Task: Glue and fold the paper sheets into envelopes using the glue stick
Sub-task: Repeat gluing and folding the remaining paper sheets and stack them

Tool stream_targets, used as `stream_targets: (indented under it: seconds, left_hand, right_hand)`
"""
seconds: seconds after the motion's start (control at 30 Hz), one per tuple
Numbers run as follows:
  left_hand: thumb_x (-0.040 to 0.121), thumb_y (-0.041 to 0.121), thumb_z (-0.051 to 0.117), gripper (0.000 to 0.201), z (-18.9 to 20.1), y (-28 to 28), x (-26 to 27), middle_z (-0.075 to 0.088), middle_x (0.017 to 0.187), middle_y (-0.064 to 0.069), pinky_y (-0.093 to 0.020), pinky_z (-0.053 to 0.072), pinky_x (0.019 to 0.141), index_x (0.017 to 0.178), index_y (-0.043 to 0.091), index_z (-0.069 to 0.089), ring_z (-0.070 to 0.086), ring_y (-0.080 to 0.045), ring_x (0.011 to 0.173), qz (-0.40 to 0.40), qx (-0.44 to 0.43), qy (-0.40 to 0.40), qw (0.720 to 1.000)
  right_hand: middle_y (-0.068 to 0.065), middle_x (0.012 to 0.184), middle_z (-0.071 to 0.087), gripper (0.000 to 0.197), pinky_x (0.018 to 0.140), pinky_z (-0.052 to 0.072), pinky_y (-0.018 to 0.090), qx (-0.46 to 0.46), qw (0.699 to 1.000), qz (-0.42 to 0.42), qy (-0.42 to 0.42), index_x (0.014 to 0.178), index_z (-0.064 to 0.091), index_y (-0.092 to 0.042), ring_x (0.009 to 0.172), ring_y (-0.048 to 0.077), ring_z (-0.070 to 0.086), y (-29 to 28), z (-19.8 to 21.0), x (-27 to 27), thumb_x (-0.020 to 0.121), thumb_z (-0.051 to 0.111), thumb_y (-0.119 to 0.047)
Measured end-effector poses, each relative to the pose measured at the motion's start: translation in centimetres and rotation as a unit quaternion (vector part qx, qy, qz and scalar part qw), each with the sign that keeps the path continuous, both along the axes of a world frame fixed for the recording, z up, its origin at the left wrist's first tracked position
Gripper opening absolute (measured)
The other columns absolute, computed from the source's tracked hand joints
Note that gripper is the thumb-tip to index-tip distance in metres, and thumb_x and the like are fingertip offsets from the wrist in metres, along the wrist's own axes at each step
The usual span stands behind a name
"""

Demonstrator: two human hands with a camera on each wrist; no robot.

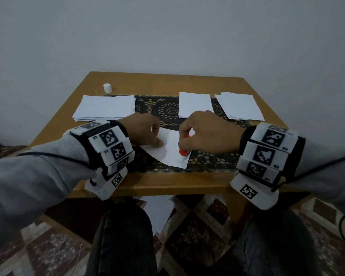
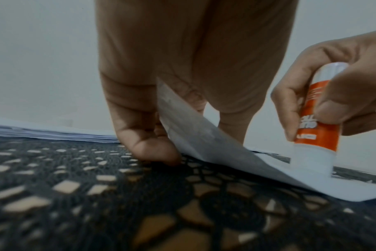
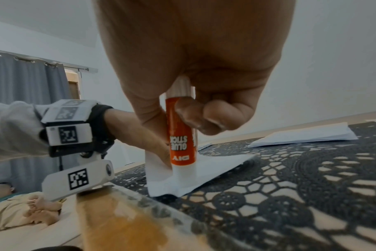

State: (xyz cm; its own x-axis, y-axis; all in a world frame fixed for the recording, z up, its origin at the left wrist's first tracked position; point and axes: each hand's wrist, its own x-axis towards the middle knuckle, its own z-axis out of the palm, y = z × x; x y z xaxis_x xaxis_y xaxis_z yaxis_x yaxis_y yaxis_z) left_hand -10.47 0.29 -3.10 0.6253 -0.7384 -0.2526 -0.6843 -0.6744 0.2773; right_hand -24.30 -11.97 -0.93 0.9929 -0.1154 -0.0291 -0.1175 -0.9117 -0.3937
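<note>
Orange glue stick point(image 3: 181, 135) upright in right hand's point(image 1: 207, 132) curled grip, left hand point(image 1: 141, 129) pinching paper sheet point(image 1: 170, 150).

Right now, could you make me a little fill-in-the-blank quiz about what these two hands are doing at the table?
1. The right hand presses the ____ stick down onto the paper sheet.
2. The left hand lifts the sheet's ____ edge.
3. The white cap stands at the table's far ____ corner.

Missing words: glue; left; left
</note>
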Motion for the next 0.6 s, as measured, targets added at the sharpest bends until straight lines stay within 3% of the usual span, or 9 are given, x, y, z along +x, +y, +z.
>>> stream_targets:
  seconds: [0.07,0.13,0.27,0.37,0.5,0.6]
  left_hand:
    - [0.081,0.04,0.071,0.03,0.0,0.0,0.2,0.056,0.115,-0.001,-0.029,0.039,0.075,0.098,0.017,0.061,0.048,-0.017,0.096,0.001,0.002,0.004,1.0]
    - [0.081,0.041,0.071,0.031,0.0,0.0,0.3,0.054,0.113,0.001,-0.029,0.039,0.077,0.098,0.017,0.061,0.047,-0.016,0.096,0.001,0.003,0.011,1.0]
    - [0.082,0.041,0.07,0.032,0.0,0.2,0.3,0.051,0.106,0.004,-0.03,0.041,0.08,0.101,0.017,0.059,0.048,-0.017,0.096,-0.01,0.01,0.017,1.0]
    - [0.085,0.041,0.067,0.031,0.2,0.5,0.2,0.05,0.103,0.003,-0.029,0.037,0.075,0.102,0.017,0.055,0.047,-0.016,0.094,-0.028,0.017,0.012,0.999]
    - [0.086,0.041,0.066,0.03,0.2,0.6,0.3,0.052,0.106,0.001,-0.028,0.036,0.074,0.101,0.019,0.054,0.047,-0.016,0.094,-0.041,0.02,0.009,0.999]
    - [0.086,0.043,0.065,0.031,0.0,0.6,0.5,0.053,0.111,0.0,-0.028,0.039,0.076,0.102,0.02,0.054,0.047,-0.016,0.096,-0.049,0.025,0.009,0.998]
  right_hand:
    - [-0.003,0.087,0.068,0.017,0.07,0.051,0.031,0.009,1.0,0.016,0.011,0.077,0.074,-0.016,0.075,0.012,0.059,0.1,0.0,-0.1,0.082,0.067,-0.031]
    - [-0.003,0.088,0.068,0.018,0.072,0.051,0.032,0.021,0.999,0.027,0.023,0.078,0.074,-0.016,0.078,0.013,0.06,0.2,-0.1,-0.2,0.083,0.066,-0.032]
    - [0.01,0.08,0.071,0.018,0.06,0.048,0.032,0.042,0.995,0.051,0.079,0.083,0.073,-0.015,0.058,0.013,0.056,0.0,0.8,-0.4,0.087,0.063,-0.031]
    - [0.02,0.072,0.068,0.016,0.054,0.05,0.03,0.157,0.982,0.041,0.094,0.094,0.07,-0.007,0.054,0.019,0.06,-1.4,3.0,-0.4,0.091,0.063,-0.02]
    - [0.009,0.092,0.074,0.021,0.074,0.054,0.032,0.241,0.97,0.017,0.042,0.113,0.066,-0.006,0.081,0.019,0.067,-4.2,4.3,1.1,0.095,0.057,-0.012]
    - [0.01,0.1,0.072,0.015,0.088,0.053,0.042,0.23,0.973,-0.027,0.004,0.107,0.063,-0.006,0.091,0.019,0.066,-5.6,3.1,3.8,0.098,0.051,-0.011]
